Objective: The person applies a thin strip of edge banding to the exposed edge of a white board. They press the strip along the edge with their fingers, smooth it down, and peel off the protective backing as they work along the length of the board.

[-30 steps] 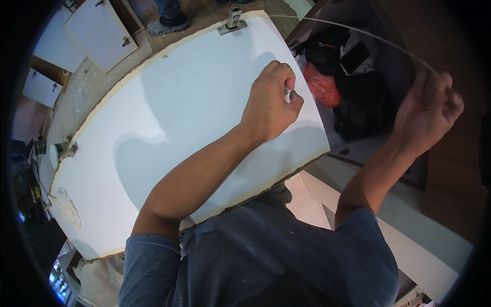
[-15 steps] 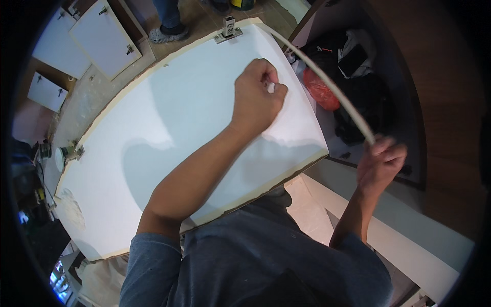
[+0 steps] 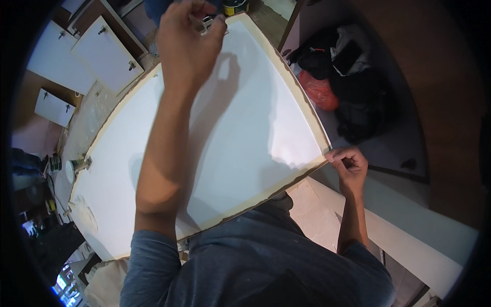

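Observation:
A large white panel (image 3: 235, 128) lies in front of me, edged with cream masking tape (image 3: 266, 197). A strip of cream tape (image 3: 299, 84) runs down its right edge. At the near right corner, my right hand (image 3: 352, 163) pinches the end of that tape strip. My left hand (image 3: 188, 48) is raised over the far edge, with thumb and fingers curved and apart around a metal hinge (image 3: 207, 24); the hand partly hides the hinge. A second hinge (image 3: 88, 162) sits on the left edge.
White cabinet doors with hinges (image 3: 107, 53) lean at the far left. To the right, an open cabinet compartment holds a red plastic bag (image 3: 318, 89) and dark bags (image 3: 358, 102). A tub (image 3: 235, 6) stands beyond the far edge. Someone's leg (image 3: 156, 10) shows behind my left hand.
My right hand has come down and left to the panel's near corner, and the raised tape strip now lies along the right edge. My left hand has moved left and away to the far hinge.

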Available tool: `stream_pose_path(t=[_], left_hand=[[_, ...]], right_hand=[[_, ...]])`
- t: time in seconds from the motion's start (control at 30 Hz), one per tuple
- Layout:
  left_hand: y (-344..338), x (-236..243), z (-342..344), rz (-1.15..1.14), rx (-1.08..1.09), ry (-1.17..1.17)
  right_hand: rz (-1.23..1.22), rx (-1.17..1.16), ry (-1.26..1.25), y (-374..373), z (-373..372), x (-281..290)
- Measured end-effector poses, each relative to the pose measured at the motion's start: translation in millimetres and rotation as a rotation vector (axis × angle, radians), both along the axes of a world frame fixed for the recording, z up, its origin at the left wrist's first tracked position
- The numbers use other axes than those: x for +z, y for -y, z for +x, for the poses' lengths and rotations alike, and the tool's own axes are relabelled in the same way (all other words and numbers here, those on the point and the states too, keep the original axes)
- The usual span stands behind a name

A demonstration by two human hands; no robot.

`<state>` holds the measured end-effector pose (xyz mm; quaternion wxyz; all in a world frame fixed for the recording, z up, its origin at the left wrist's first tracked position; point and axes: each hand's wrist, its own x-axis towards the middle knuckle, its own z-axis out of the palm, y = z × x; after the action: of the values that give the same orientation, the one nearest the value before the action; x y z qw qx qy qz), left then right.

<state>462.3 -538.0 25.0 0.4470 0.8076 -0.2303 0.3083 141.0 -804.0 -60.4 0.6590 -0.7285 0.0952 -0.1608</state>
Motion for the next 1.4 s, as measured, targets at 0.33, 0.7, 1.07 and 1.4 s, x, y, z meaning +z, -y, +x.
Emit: stream_pose_path(t=[0.33,0.7,1.07,1.4], left_hand=[[51,10,117,1.034,-0.162,-0.098],[78,-52,129,1.235,-0.075,-0.062],[75,-63,145,1.33,-0.168,0.022],[74,-59,129,1.11,-0.076,-0.214]], right_hand=[[0.044,-0.029,-0.005,-3,-1,-5],[0.088,-0.069,-0.085,-8,2,-17],[0.111,-0.03,-0.053,-6,9,-25],[0.138,-0.001,-0.017,-4,12,-28]])
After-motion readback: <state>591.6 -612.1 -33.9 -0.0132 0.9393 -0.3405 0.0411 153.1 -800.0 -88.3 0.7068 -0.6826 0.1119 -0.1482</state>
